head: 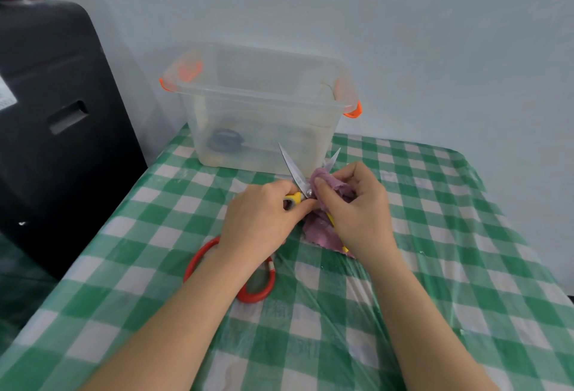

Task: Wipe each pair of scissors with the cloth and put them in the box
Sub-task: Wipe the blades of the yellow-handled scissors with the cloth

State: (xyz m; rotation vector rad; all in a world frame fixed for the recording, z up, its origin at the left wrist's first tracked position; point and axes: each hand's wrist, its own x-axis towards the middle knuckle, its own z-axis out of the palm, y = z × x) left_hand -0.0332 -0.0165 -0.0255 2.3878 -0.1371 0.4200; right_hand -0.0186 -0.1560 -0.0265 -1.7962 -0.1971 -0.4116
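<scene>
Right in the middle of the frame, two bare hands work on a pair of yellow-handled scissors point(296, 182). Its blades are spread wide apart and point up toward the box. The left hand point(259, 220) has its fingers curled round one yellow handle and grips it. The right hand point(357, 210) pinches a purple cloth point(320, 226) against the other blade, near the place where the two blades join. Part of the cloth hangs down under the hands and rests on the table point(435, 266), which has a green and white checked cover with shiny clear plastic over it.

Just above the hands stands the clear plastic box point(257, 111) with orange clips on its rim. It has no lid on. Something dark with round loops lies on its floor, but it is too blurry to tell what it is.

Lower down, partly hidden under the left wrist, red-handled scissors point(257, 291) lie on the table. A big black thing point(52, 111) fills the left of the frame.
</scene>
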